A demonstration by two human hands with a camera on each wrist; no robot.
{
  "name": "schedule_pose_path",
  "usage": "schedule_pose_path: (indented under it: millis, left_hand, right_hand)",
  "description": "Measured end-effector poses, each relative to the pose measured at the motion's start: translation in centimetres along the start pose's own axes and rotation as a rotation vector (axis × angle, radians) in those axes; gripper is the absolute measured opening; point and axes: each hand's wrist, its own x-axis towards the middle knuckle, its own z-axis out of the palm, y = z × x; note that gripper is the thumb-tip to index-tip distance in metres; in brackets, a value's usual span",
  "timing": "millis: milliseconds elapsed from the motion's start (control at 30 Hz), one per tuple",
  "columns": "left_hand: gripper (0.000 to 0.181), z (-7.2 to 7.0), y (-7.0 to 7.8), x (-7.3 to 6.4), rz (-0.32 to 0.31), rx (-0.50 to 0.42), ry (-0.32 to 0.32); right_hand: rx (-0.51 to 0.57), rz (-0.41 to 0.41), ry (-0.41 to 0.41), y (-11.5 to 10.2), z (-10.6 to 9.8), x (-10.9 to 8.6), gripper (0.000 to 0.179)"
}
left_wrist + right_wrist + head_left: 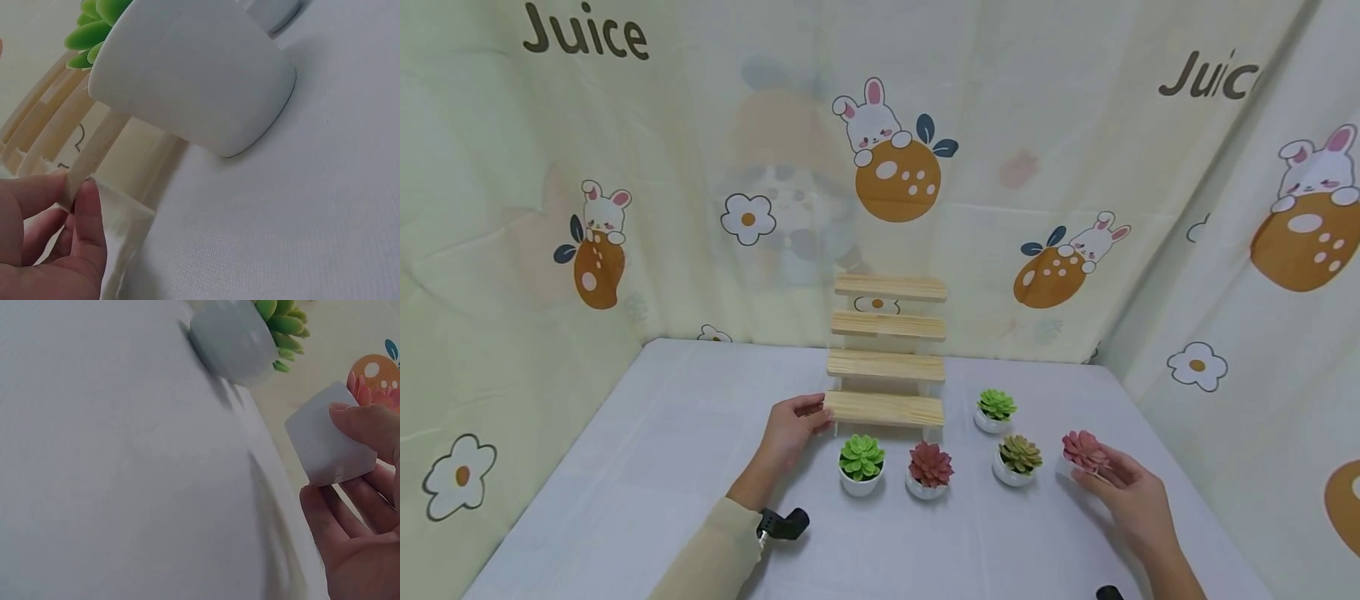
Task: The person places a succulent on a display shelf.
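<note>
My left hand [787,429] pinches the left end of the lowest board of a four-step wooden display stand [883,408]. In the left wrist view, thumb and fingers close on that board's end [87,162]. On the right, my right hand [1138,500] holds a pink artificial succulent [1084,451] in a white pot. The right wrist view shows thumb and fingers around that pot [328,437], which is tilted and raised off the table. A green succulent [861,457] and a dark red one [930,465] stand in white pots in front of the stand.
An olive-green succulent [1019,455] and a bright green one [997,405] stand in white pots between the stand and my right hand. The white-covered table [647,467] meets printed curtains [685,275] at the back and sides.
</note>
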Motion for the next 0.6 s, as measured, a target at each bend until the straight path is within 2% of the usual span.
schedule_pose_path:
  millis: [233, 433, 600]
  left_hand:
    - [0.038, 0.1, -0.1, -0.1, -0.011, -0.008, 0.003]
    - [0.038, 0.1, -0.3, -0.1, -0.021, 0.023, 0.021]
    - [0.038, 0.2, 0.0, -0.4, -0.026, 0.011, 0.027]
  right_hand:
    - [0.023, -0.035, 0.000, -1.5, 0.1, -0.3, 0.088]
    - [0.020, -0.067, 0.005, -3.1, 0.5, -0.4, 0.088]
    - [0.085, -0.158, 0.009, -4.2, 0.9, -0.3, 0.081]
